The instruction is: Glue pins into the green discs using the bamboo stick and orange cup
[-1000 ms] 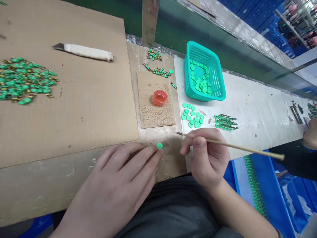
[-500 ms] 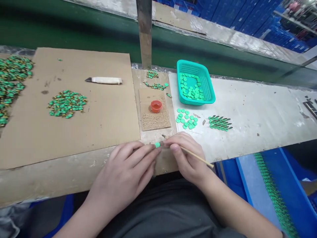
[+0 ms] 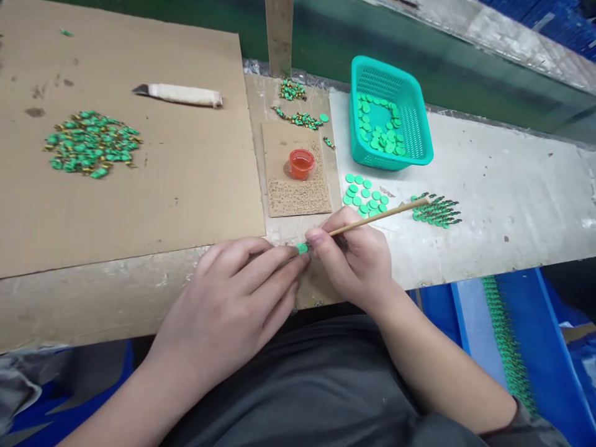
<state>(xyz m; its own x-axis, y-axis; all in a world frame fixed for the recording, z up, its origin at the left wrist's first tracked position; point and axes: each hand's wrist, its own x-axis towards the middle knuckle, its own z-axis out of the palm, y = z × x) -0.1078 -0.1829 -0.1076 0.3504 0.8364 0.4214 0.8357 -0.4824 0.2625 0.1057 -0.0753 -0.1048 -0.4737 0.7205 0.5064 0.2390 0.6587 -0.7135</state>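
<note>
Head view. Left hand (image 3: 230, 298): fingers bent and close together, fingertips at the left and lower edge of a green disc (image 3: 302, 248); whether they pinch it or press it against the desk (image 3: 493, 230) cannot be told. Disc located at the near part of the desk, between the two hands. Right hand (image 3: 356, 264): closed, gripping a thin wooden stick (image 3: 388, 213) between thumb and fingers. Stick tilted, free end up and to the right; its working end is hidden at the fingertips, close to the disc.

Beyond the hands: red cup (image 3: 302, 164) containing a reddish liquid, standing on a small cardboard piece (image 3: 298, 200) with a speckled surface. Small green-and-yellow parts (image 3: 305, 120) lie just past this piece. To its right, loose green discs (image 3: 352, 189) lie flat on the pale surface, some overlapping. Behind them, a teal basket (image 3: 421, 124) holds more green discs. Farther right, stemmed discs (image 3: 435, 211) in close rows, dark stems pointing right. At left, large cardboard sheet (image 3: 200, 186) bearing a pile of green-and-yellow parts (image 3: 90, 143) and a blade (image 3: 186, 95) with a white-wrapped handle. Blue bin (image 3: 549, 341) below the desk, lower right.
</note>
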